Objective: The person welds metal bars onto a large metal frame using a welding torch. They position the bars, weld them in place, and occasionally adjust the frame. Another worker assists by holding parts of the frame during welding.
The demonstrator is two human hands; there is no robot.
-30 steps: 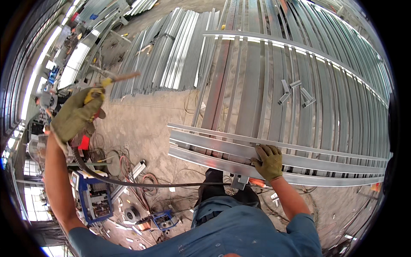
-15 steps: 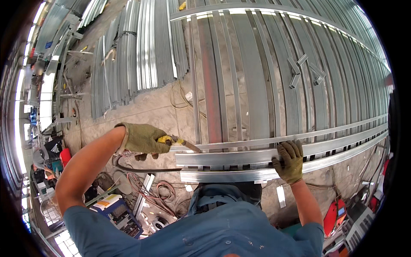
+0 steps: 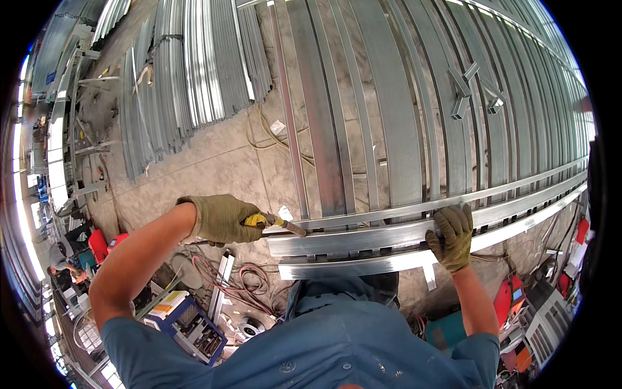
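My gloved left hand point(image 3: 223, 219) is closed around the yellow-and-black handle of a welding torch point(image 3: 293, 227). The torch's nozzle points right and lies just over the left end of a long metal rail point(image 3: 353, 243), beside a thinner bar point(image 3: 389, 212). Whether the tip touches the metal I cannot tell. On the same rails, further right, rests my gloved right hand point(image 3: 451, 238), its fingers stretched over the far side and the thumb apart. Nearest my body runs a shiny rail point(image 3: 337, 267), parallel to the others.
Beyond the rails, grey metal lengths point(image 3: 405, 123) run away from me, with short tube offcuts point(image 3: 461, 97) on top. Bundled profiles point(image 3: 207, 71) lie far left on the concrete floor. Near my left are coiled cables point(image 3: 249, 282) and a blue-framed box point(image 3: 188, 324); red equipment point(image 3: 508, 301) stands right.
The view has shifted slightly. Both hands keep their places on or by the rails; the torch is turned a little, and its black cable no longer shows below my left hand.
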